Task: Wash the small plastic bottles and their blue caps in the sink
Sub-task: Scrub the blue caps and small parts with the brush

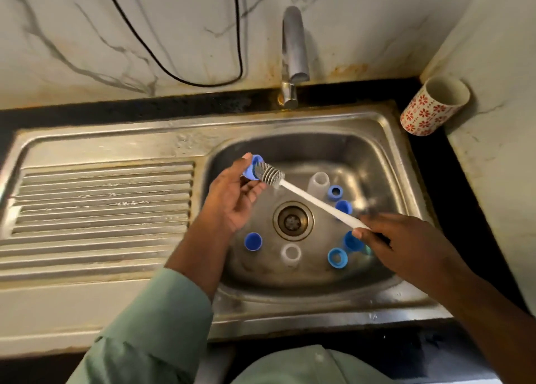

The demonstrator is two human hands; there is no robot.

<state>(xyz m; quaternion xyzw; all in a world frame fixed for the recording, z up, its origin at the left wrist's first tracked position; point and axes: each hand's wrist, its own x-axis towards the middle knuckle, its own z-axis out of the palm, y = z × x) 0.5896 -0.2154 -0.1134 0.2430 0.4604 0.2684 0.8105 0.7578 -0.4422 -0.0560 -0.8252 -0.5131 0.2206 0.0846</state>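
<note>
My left hand [232, 198] pinches a blue cap [251, 167] over the left side of the steel sink basin [377, 163]. My right hand [391, 235] grips the white handle of a bottle brush [313, 201], whose grey bristle head [268, 173] is pushed into that cap. In the basin lie two clear small plastic bottles, one [319, 183] at the back and another [291, 254] at the front. Several loose blue caps lie around the drain, such as a cap [253, 241] at front left and a cap [337, 257] at front right.
The drain [293, 220] sits in the basin's middle. A steel tap [293, 50] stands behind the sink, with no water seen running. A ribbed draining board [101, 209] lies to the left. A red-patterned cup [432, 106] stands at the back right. A black cable [203, 82] hangs on the marble wall.
</note>
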